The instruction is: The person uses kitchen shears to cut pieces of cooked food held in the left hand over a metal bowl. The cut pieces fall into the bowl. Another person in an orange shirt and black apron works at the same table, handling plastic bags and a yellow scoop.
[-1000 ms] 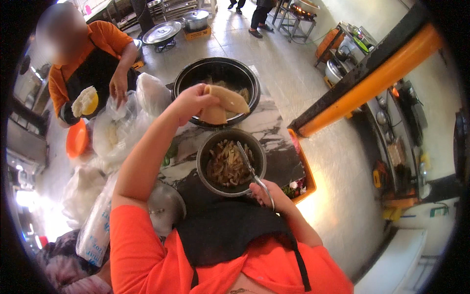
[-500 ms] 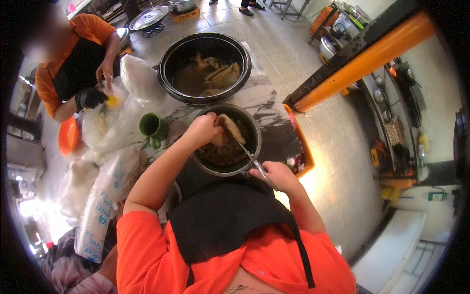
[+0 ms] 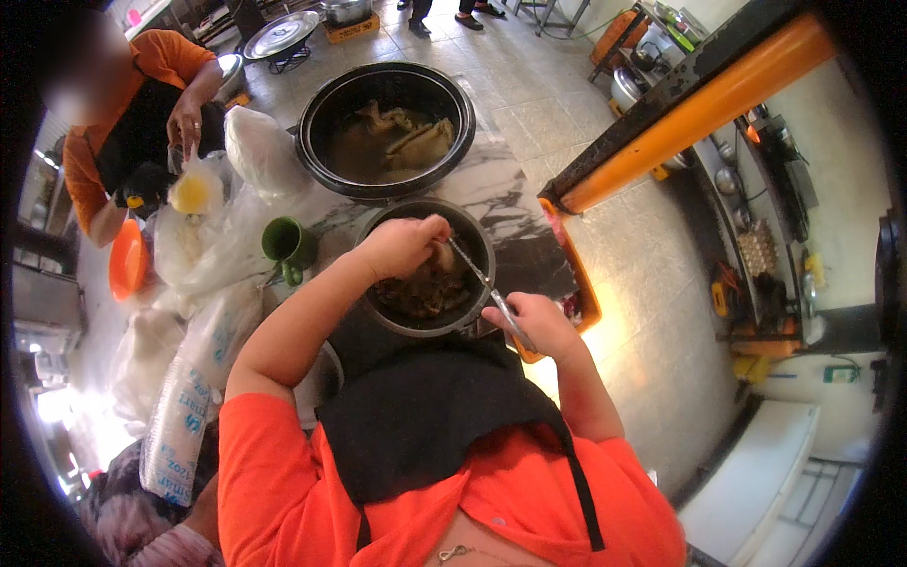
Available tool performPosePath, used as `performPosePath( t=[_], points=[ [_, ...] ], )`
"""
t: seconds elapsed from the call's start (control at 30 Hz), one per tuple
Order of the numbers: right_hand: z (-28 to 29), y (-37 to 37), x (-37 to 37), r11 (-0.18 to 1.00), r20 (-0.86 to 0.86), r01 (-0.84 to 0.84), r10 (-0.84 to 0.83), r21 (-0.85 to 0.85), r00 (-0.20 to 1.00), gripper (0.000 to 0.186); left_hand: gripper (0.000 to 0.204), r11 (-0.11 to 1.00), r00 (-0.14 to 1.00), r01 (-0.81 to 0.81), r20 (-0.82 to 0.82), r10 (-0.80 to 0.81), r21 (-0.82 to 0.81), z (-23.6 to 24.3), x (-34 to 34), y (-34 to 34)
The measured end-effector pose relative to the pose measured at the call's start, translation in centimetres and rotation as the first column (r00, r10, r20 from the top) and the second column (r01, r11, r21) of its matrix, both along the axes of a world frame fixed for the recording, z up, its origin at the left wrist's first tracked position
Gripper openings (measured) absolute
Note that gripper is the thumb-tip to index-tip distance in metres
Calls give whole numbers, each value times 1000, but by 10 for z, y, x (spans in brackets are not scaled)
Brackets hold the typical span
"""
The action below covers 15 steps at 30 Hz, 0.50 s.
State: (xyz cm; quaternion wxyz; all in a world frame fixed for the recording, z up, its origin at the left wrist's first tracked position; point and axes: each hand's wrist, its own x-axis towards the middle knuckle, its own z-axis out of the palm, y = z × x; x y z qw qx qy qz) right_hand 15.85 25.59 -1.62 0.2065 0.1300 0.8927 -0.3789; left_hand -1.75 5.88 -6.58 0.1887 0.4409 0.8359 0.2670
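Over a metal pot (image 3: 377,319) of chopped brownish pieces (image 3: 420,295), my left hand (image 3: 406,248) is closed on a pale, soft-looking piece of meat (image 3: 442,255), partly covered by the fingers. My right hand (image 3: 534,323) grips a long slim metal tool (image 3: 484,280) at the pot's right side. Its tip reaches up to the meat beside my left fingertips. Whether it is a knife or scissors is not clear. Just beyond stands a large black pot (image 3: 312,156) with murky liquid and larger pale chunks (image 3: 422,146).
A green mug (image 3: 288,242) stands left of the pot on the marble-patterned table (image 3: 510,203). Plastic bags (image 3: 257,156) and a sleeve of cups (image 3: 184,416) crowd the left side. Opposite, a co-worker (image 3: 118,165) holds a bag of yellow contents (image 3: 192,193). An orange post (image 3: 690,118) rises at right.
My left hand has shifted right over the pot, and the meat now hangs lower and is more hidden. The co-worker has lifted the yellow-filled bag.
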Motion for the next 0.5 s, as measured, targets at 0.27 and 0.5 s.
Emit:
performPosePath(
  t=[0.27,0.5],
  points=[
    [3,19,11,943,64,93,-76,-320,995,49,23,899,885,-395,340,318,188,1,-15,-2],
    [-7,16,26,895,123,85,-34,-438,992,37,16,891,695,-403,703,148,211,11,-33,-20]
  ],
)
